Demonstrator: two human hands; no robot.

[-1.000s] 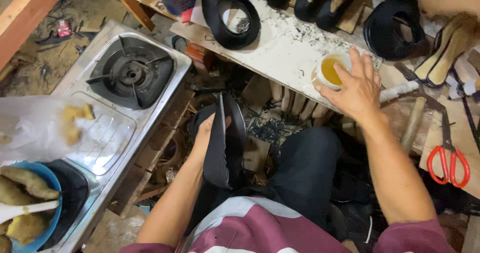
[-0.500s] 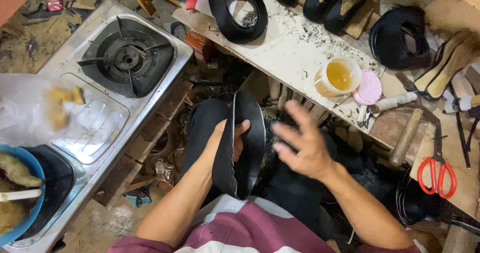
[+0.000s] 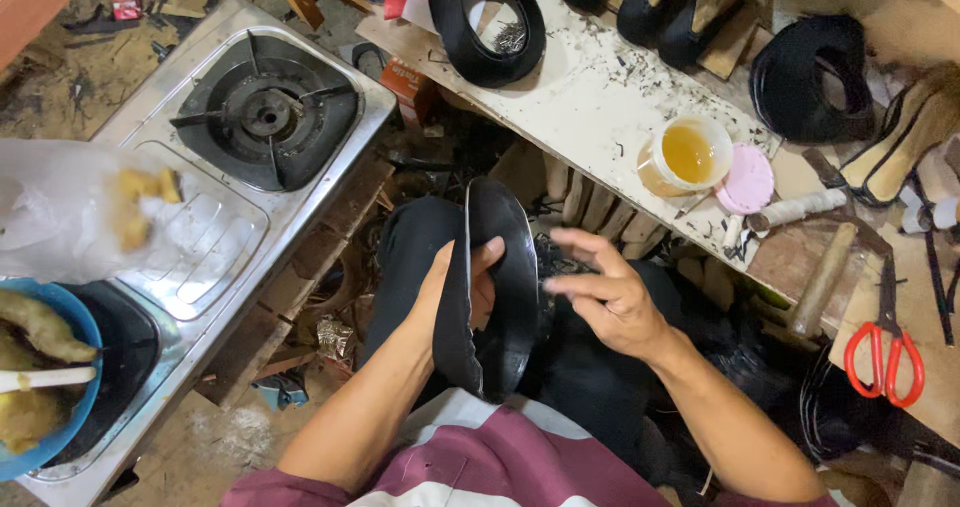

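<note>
steel two-burner gas stove (image 3: 262,117) at left. left hand (image 3: 462,289) grips flat black shoe sole (image 3: 497,287), held on edge above the lap. right hand (image 3: 605,295) just beside the sole, fingers loosely spread, holding nothing. open tub of amber glue (image 3: 685,155) on the white workbench (image 3: 600,97); red-handled scissors (image 3: 885,352) far right.

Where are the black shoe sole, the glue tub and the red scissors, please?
black shoe sole (image 3: 515,267): head view, on its flat black face.
glue tub (image 3: 688,155): head view, on the amber liquid inside.
red scissors (image 3: 885,362): head view, on the red handle loops.
</note>
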